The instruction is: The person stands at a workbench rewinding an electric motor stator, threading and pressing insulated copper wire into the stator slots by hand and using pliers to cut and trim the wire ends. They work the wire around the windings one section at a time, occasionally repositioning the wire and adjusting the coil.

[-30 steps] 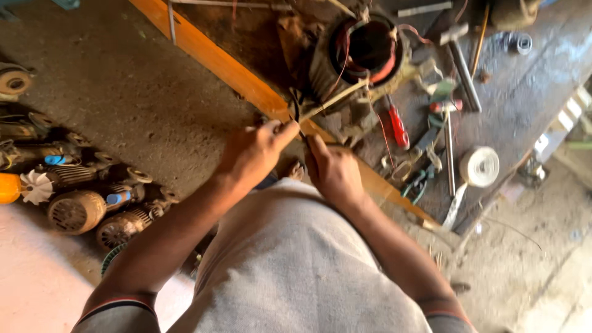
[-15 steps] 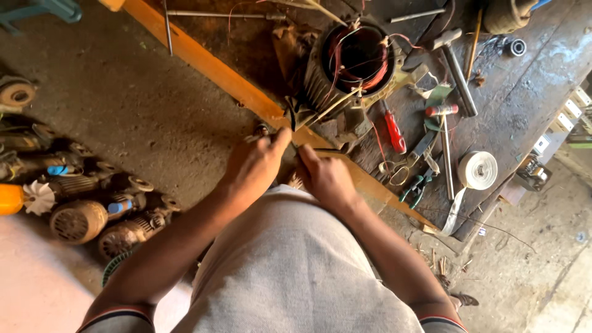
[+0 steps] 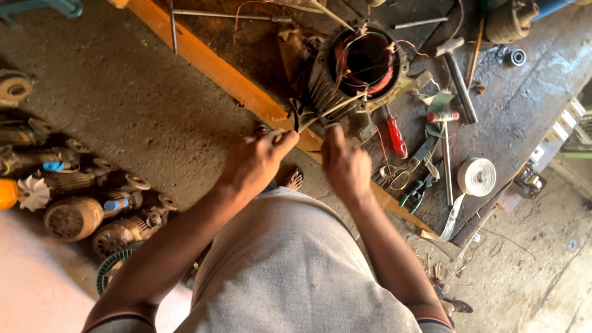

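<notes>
Worn workbench (image 3: 530, 117) carries one motor stator (image 3: 361, 68), one hammer (image 3: 456, 74), one red screwdriver (image 3: 396, 137), one white tape roll (image 3: 476, 176). Left hand (image 3: 256, 163) and right hand (image 3: 345, 163), apart, each pinch one thin strip (image 3: 336, 108) reaching into the stator, far of them.

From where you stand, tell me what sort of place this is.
Most likely a workshop for repairing electric motors. A motor housing with copper windings sits on the worn wooden workbench among a hammer and red screwdriver, and old motors lie on the floor.
</notes>
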`<state>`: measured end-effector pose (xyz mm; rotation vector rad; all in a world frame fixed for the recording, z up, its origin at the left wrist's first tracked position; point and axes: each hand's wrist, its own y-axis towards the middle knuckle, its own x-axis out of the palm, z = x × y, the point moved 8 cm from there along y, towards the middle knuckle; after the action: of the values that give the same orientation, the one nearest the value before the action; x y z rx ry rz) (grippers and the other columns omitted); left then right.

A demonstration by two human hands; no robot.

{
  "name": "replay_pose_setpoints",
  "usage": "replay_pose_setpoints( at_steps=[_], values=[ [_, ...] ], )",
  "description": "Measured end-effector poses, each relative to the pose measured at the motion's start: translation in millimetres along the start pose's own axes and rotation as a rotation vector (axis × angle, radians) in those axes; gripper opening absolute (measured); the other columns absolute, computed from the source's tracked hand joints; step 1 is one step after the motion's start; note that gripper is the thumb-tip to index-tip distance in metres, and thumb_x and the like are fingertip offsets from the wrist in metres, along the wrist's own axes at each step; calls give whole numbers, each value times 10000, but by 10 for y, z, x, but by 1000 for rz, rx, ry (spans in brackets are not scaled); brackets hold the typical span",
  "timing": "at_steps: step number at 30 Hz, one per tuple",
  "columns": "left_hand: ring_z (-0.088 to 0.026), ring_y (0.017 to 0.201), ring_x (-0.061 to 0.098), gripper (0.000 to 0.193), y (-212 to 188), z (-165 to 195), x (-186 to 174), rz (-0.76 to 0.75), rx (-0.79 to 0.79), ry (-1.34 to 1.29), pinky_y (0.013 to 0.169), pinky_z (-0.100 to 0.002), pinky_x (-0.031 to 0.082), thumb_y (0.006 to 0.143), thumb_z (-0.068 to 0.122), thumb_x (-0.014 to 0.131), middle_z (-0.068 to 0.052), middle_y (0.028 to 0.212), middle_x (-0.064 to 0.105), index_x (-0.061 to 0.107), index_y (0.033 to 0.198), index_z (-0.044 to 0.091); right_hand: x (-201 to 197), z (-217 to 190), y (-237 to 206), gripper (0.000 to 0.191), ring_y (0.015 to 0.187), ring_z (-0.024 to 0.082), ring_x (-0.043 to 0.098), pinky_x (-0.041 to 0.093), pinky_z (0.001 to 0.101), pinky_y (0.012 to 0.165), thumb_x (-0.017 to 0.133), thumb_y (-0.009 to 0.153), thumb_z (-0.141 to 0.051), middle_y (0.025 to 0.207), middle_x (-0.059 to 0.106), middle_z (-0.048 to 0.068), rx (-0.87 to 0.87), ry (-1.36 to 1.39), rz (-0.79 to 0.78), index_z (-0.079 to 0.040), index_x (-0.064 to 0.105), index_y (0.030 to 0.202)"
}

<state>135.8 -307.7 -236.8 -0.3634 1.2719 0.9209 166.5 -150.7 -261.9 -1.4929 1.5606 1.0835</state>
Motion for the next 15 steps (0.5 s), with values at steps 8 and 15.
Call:
replay_pose_setpoints(
  at_steps=[8,15],
  values=[
    [-205,565,690,283,-64,28,100,-48,-19,77,447,-319,525,975,56,584,-112,712,700,625,1251,105,77,42,-61,146,516,322,654,513,453,448,592,1061,-225,711,681,135,-8,109,-25,-84,559,1039],
    [-202,525,678,179,14,115,168,-47,-19,67,489,-355,538,990,43,591,-96,640,694,651,1158,55,276,6,-34,139,442,263,649,507,421,361,596,1029,-205,749,706,109,-115,-253,-150,-68,574,1023]
  ],
)
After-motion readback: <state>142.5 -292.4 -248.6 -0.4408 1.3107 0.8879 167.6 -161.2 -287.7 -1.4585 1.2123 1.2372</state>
